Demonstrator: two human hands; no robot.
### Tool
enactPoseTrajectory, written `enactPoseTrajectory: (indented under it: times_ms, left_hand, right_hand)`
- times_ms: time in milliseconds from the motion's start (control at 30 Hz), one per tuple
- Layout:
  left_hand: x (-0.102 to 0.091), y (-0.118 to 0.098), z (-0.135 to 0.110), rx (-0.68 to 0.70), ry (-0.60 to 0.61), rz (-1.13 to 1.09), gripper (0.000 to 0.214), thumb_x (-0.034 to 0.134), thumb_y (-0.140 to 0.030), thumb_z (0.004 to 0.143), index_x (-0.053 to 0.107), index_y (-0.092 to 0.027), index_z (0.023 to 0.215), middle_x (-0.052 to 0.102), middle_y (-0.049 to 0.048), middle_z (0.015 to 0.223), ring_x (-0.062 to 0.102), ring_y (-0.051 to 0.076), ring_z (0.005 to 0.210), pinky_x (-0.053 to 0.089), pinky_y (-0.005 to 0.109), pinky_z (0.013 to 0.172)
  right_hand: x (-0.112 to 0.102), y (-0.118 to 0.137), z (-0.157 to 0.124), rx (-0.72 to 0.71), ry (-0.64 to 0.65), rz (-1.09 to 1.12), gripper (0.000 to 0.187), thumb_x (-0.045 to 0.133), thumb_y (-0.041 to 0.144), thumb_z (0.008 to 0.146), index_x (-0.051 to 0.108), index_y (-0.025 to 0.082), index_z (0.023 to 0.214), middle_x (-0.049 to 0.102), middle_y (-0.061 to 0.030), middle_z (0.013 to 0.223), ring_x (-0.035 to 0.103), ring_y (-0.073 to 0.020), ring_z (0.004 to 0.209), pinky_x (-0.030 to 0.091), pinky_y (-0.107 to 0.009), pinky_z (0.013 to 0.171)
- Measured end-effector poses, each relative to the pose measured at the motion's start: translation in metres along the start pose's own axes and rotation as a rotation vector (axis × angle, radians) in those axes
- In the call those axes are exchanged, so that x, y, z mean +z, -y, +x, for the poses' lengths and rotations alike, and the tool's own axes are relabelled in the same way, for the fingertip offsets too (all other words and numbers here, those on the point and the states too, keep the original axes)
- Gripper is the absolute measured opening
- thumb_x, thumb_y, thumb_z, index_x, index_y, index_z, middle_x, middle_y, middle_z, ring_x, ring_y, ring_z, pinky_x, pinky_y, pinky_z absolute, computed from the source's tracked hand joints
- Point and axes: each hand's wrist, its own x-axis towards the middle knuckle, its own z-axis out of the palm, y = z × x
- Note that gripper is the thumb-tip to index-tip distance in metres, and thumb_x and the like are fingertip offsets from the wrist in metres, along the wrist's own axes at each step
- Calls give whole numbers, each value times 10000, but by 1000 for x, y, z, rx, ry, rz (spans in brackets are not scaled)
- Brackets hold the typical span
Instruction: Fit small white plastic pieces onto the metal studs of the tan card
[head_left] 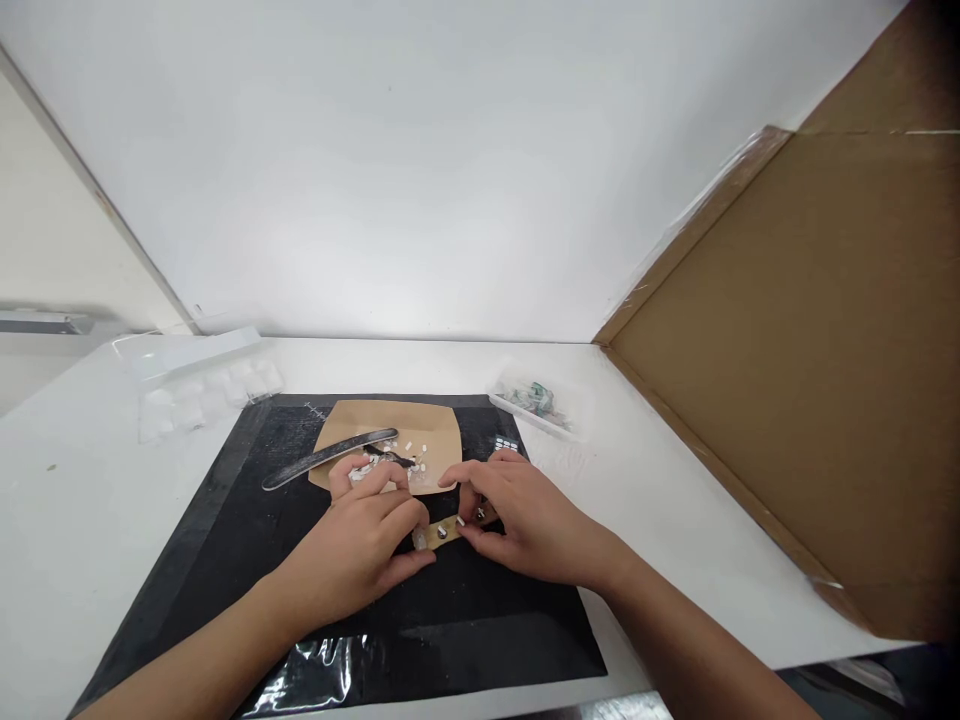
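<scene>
Low over a black mat, my left hand (366,548) pinches the left end of a narrow yellowish strip (452,528) between thumb and fingers. Small round metal studs (442,532) sit on the strip. From the other side, my right hand (531,512) is closed, with thumb and fingertip around a small white piece (460,521) just at the strip. The strip's right part lies under the right fingers. Behind the hands is a brown paper sheet (435,425) strewn with several tiny white bits. A curved dark nail file (322,460) lies across its left side.
The black mat (225,580) covers the middle of the white table (675,560). At back left stands a clear plastic tray (202,395); at back right, a clear box (536,400) holds greenish pieces. Brown cardboard (795,370) rises on the right, a white wall (420,180) behind.
</scene>
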Motion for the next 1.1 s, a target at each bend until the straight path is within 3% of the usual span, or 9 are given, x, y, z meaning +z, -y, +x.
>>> enactPoseTrajectory:
  times_ms: [133, 267, 433, 567, 700, 833, 1100]
  left_hand:
    - [1, -1, 0, -17, -20, -12, 145, 759, -306, 968, 646, -228, 1015, 738, 30, 930, 600, 318, 1159, 294, 552, 1109]
    - [2, -2, 0, -19, -27, -14, 150, 775, -275, 944, 642, -234, 1000, 731, 21, 899, 603, 315, 1158, 259, 571, 1147]
    - [0, -2, 0, 2, -25, -18, 256, 820, -339, 909, 637, -233, 1053, 729, 21, 925, 606, 332, 1153, 257, 584, 1127]
    - [-4, -5, 2, 26, -102, -17, 347, 824, -443, 900, 644, -218, 1093, 744, 58, 1031, 599, 339, 1151, 307, 561, 1094]
    - [-7, -9, 2, 20, -244, -41, 216, 749, -266, 963, 648, -232, 1150, 756, 61, 1075, 600, 308, 1160, 360, 492, 1048]
    - [-7, -11, 1, 52, -317, -152, 265, 735, -190, 950, 643, -231, 1195, 741, 61, 1080, 592, 282, 1128, 387, 468, 1043]
    - [-6, -12, 3, 55, -341, -231, 261, 739, -138, 951, 654, -231, 1179, 732, 45, 1011, 606, 248, 1040, 411, 458, 1026]
  right_hand:
    - [3, 0, 1, 10, -60, 43, 574, 673, 57, 865, 498, 262, 1372, 740, 59, 930, 699, -169, 844, 405, -402, 981]
    - [4, 0, 1, 33, -187, 58, 512, 693, 91, 883, 504, 271, 1324, 725, 62, 901, 696, -177, 844, 446, -405, 943]
    - [1, 1, -1, 50, -302, 194, 503, 715, 164, 921, 489, 279, 1355, 724, 16, 975, 722, -218, 1034, 519, -431, 997]
    - [6, 3, -1, 57, -281, 486, 513, 683, 152, 947, 448, 278, 1385, 697, -4, 1026, 743, -180, 1002, 600, -373, 956]
    - [13, 6, 0, 71, -257, 575, 509, 696, 141, 928, 473, 282, 1364, 704, -12, 1040, 706, -139, 855, 603, -281, 752]
    - [16, 13, 1, 104, -197, 630, 454, 701, 142, 918, 518, 280, 1310, 736, -12, 1021, 694, -123, 802, 507, -198, 569]
    - [19, 20, 2, 96, -212, 654, 379, 705, 154, 926, 538, 266, 1248, 757, -9, 1020, 677, -107, 755, 517, -207, 601]
